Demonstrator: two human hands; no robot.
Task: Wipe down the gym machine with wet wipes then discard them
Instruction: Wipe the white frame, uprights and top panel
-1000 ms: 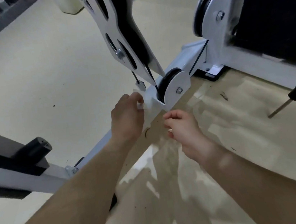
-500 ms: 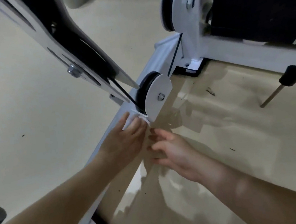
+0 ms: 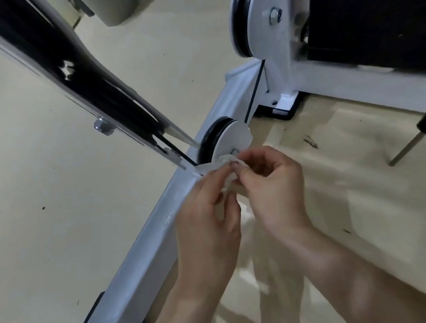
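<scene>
Pinching the crumpled white wet wipe [image 3: 229,178] between both sets of fingertips, I see it bunched just in front of the small pulley [image 3: 233,137], above the white base beam [image 3: 148,254] of the gym machine [image 3: 265,32]. My left hand [image 3: 208,216] nips its lower part with thumb and forefinger. My right hand [image 3: 272,188] pinches its upper edge, other fingers curled in close.

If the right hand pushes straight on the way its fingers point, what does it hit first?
Past the wet wipe it pinches, the right hand would probably meet the small pulley's white side plate on the frame beam; depth is unclear.
</scene>
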